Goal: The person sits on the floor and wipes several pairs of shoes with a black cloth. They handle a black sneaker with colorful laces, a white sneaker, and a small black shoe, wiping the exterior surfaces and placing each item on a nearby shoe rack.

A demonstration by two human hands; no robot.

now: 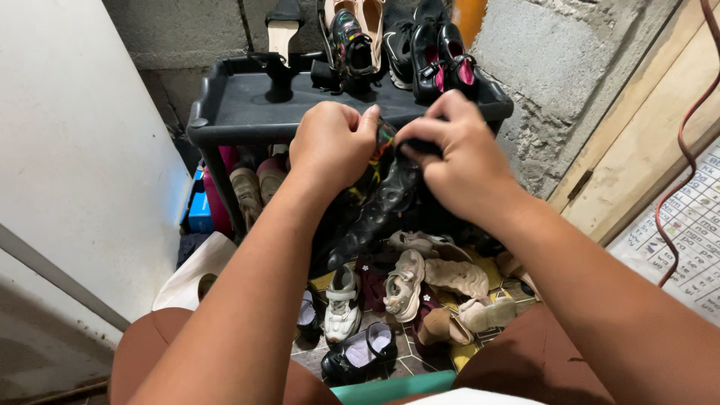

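— Rough block wall behind, a black rack [225, 105] against it, and a tiled floor [405, 352] heaped with shoes. What goes on at the front?

— From the head view, both hands meet just in front of the rack's top shelf. The left hand [330, 146] and the right hand [461, 161] are both closed on one glossy black shoe [382, 206], which hangs toe-down between them. Left fingers [367, 124] are curled tight at its patterned upper edge; right fingers [427, 135] pinch the black material at the opening.

— Which step would you call it?

— I judge it to be working at the shoe's top, a strap or fastening perhaps; the exact part is hidden under the fingers. Any further move calls for both grips to stay firm, since the shoe hangs free.

— Counts?

— One shoe in hand. On the top shelf, about five or six shoes, among them a black pair with pink lining [442, 64]. On the floor, roughly nine or ten: a white sandal [343, 304], a black pair [360, 352], several beige ones [409, 281]. More sit on the lower shelf, too dim to count.
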